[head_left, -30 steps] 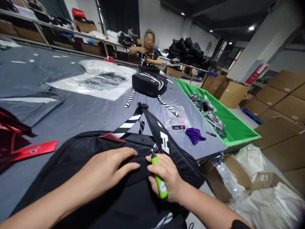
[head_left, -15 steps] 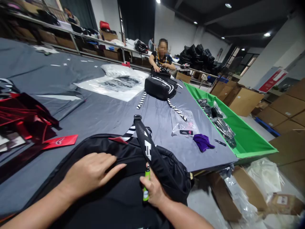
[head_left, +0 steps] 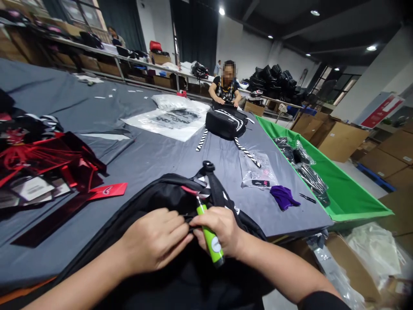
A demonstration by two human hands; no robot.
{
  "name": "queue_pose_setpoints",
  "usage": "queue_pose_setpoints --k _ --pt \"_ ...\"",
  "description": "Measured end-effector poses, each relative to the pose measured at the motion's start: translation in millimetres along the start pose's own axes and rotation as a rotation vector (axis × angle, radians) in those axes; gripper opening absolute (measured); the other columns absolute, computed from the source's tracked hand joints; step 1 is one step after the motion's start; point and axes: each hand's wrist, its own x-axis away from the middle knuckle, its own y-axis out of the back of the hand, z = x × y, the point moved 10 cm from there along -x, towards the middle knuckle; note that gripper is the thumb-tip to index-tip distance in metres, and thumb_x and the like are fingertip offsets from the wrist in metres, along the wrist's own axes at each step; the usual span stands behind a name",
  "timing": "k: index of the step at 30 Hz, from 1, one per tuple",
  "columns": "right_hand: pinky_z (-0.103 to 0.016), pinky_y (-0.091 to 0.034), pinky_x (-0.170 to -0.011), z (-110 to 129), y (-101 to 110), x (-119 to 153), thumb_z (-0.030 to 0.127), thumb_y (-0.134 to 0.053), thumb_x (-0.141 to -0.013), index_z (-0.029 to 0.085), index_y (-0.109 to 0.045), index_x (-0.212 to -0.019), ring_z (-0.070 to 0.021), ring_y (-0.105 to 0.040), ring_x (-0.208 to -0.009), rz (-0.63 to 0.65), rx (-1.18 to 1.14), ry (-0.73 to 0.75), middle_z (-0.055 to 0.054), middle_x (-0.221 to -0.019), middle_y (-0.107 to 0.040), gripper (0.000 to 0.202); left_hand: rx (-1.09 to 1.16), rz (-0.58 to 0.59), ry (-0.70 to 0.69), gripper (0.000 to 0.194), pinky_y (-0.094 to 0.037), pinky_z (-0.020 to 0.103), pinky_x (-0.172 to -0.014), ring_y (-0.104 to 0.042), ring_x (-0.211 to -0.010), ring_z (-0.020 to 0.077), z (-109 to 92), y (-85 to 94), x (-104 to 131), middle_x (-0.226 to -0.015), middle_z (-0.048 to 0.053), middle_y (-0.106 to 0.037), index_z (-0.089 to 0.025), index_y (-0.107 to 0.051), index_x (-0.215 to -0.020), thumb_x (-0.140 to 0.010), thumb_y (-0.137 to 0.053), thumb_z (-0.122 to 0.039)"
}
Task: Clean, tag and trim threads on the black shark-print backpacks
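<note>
A black backpack lies in front of me on the grey-covered table, its strap with white lettering toward the far side. My left hand is closed, its fingertips pinching a fold of the bag's black fabric. Right beside it, my right hand grips a slim bright-green tool with a narrow metal tip and a dark end; its exact kind is unclear. The thumb and finger of that hand also meet at the same fold. The tool's tip points away from me, near the red-edged top loop.
Red tags and ribbons lie at left. Ahead are a white plastic bag, another black backpack and a co-worker. A purple cloth, a pen and a green bin are at right.
My hands have come together at the bag's fabric; the left, loosely spread before, now pinches it. The right hand, still with the green tool, has left the strap. The view has shifted left.
</note>
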Motion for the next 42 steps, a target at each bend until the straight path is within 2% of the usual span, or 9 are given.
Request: queue_pose_setpoints --k 3,8,11,14,19,26,30,36,42 --pt "-0.027 -0.054 -0.071 -17.3 -2.9 14.5 0.012 -0.055 -0.085 0.021 -0.051 -0.112 -0.0135 -0.069 -0.079 -0.043 -0.022 -0.022 -0.004 -0.089 -0.072 0.029 -0.053 0.109 -0.169 0.033 -0.039 0.029 -0.055 -0.051 -0.054 0.0138 1.7 -5.7 -20.5 -0.059 0.000 -0.056 -0.020 -0.059 -0.068 -0.094 -0.039 -0.020" --pt "-0.034 -0.055 -0.077 -35.7 -14.6 39.6 0.004 -0.058 -0.082 0.024 -0.050 -0.114 -0.0167 -0.068 -0.093 -0.031 -0.118 -0.055 -0.009 -0.104 -0.071 0.038 -0.101 0.063 0.310 0.038 -0.042 0.037 -0.096 -0.051 -0.119 0.0245 64.2 17.7 -46.5 -0.130 0.011 -0.057 -0.020 -0.051 -0.130 -0.092 -0.050 -0.026" --pt "-0.040 -0.054 -0.082 -48.7 -22.9 45.3 0.001 -0.058 -0.080 0.024 -0.050 -0.116 -0.0193 -0.067 -0.097 -0.010 -0.201 -0.145 -0.010 -0.107 -0.069 0.043 -0.098 0.422 0.421 0.097 -0.031 0.051 -0.108 -0.027 -0.140 0.0373 93.7 -22.7 -55.7 -0.155 0.016 -0.028 -0.022 -0.017 -0.152 -0.076 -0.072 -0.043" --pt "-0.043 -0.052 -0.086 -54.8 -36.5 47.5 0.002 -0.058 -0.081 0.024 -0.051 -0.114 -0.0197 -0.066 -0.097 0.083 -0.275 -0.260 -0.008 -0.104 -0.068 0.041 -0.165 0.685 0.470 0.124 -0.028 0.054 -0.109 -0.019 -0.143 0.0414 121.2 -65.1 -51.4 -0.160 0.019 -0.014 -0.021 -0.003 -0.154 -0.062 -0.082 -0.048" --pt "-0.039 -0.052 -0.083 -37.2 -34.8 49.8 0.008 -0.058 -0.082 0.023 -0.054 -0.107 -0.0189 -0.066 -0.092 0.131 -0.194 -0.220 -0.007 -0.098 -0.070 0.030 -0.310 0.596 0.322 0.124 -0.033 0.046 -0.108 -0.023 -0.144 0.0344 104.3 -81.4 -59.1 -0.159 0.018 -0.021 -0.014 -0.006 -0.154 -0.062 -0.081 -0.048" --pt "-0.026 -0.053 -0.073 -67.7 -45.4 53.6 0.024 -0.055 -0.084 0.023 -0.051 -0.107 -0.0135 -0.069 -0.074 0.067 -0.046 -0.253 -0.001 -0.084 -0.073 0.023 -0.413 0.457 0.211 0.112 -0.041 0.049 -0.097 -0.038 -0.136 0.0384 103.9 -89.8 -51.5 -0.153 0.021 -0.031 -0.009 -0.029 -0.150 -0.060 -0.081 -0.049" --pt "-0.032 -0.052 -0.085 -83.2 -24.0 41.3 0.023 -0.058 -0.088 0.023 -0.048 -0.115 -0.0167 -0.066 -0.098 -0.032 0.068 -0.340 -0.008 -0.108 -0.070 0.028 -0.469 0.506 0.209 0.112 -0.043 0.046 -0.089 -0.047 -0.125 0.0370 98.7 -92.9 -50.3 -0.153 0.022 -0.032 -0.006 -0.021 -0.152 -0.065 -0.081 -0.043" --pt "-0.049 -0.044 -0.100 -145.6 -60.0 42.4 0.049 -0.088 -0.053 0.017 -0.042 -0.133 -0.0322 -0.047 -0.127 0.410 0.215 -0.738 -0.017 -0.133 -0.054 0.098 -0.472 0.554 0.283 0.106 -0.039 0.044 -0.094 -0.046 -0.123 0.0339 104.6 -97.0 -52.1 -0.151 0.020 -0.037 -0.008 -0.020 -0.152 -0.071 -0.077 -0.045" --pt "-0.060 -0.029 -0.109 -150.6 -93.0 40.4 0.039 -0.092 -0.049 0.012 -0.037 -0.143 -0.0413 -0.026 -0.141 0.726 0.434 -0.799 -0.026 -0.151 -0.032 0.113 -0.459 0.600 0.322 0.103 -0.038 0.044 -0.095 -0.044 -0.123 0.0323 112.1 -107.9 -49.8 -0.152 0.020 -0.035 -0.008 -0.016 -0.153 -0.076 -0.072 -0.048"
